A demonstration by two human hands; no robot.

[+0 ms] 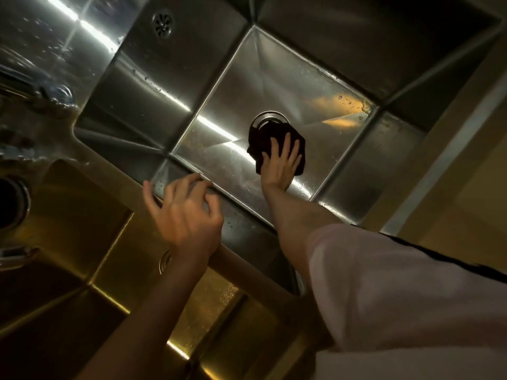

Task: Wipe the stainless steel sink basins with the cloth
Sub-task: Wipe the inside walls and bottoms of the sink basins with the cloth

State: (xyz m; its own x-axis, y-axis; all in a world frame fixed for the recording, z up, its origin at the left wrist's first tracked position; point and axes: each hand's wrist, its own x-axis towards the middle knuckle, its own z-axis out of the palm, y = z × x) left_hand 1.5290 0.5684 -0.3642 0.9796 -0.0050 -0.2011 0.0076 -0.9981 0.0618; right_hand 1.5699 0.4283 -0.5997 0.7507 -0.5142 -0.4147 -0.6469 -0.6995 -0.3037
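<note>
Dark crumpled cloth (277,146) pressed flat by spread right hand (279,163) on steel basin floor (219,127), overlapping round drain (267,119); long axis indeterminate. Left hand (183,215), fingers curled, nothing held.

The cloth (277,148) is very dark, almost black, with no pattern to see, and it lies against the silver-grey brushed steel of the right sink basin (241,86), where white streaks of light and one orange-yellow reflection show. The left sink basin (82,215) looks golden-yellow under warm light, with a dark drain hole (8,204). The sleeve (397,297) is pale pinkish-white with a black stripe along its edge, and the overflow grille (163,24) is silver with dark holes.
</note>
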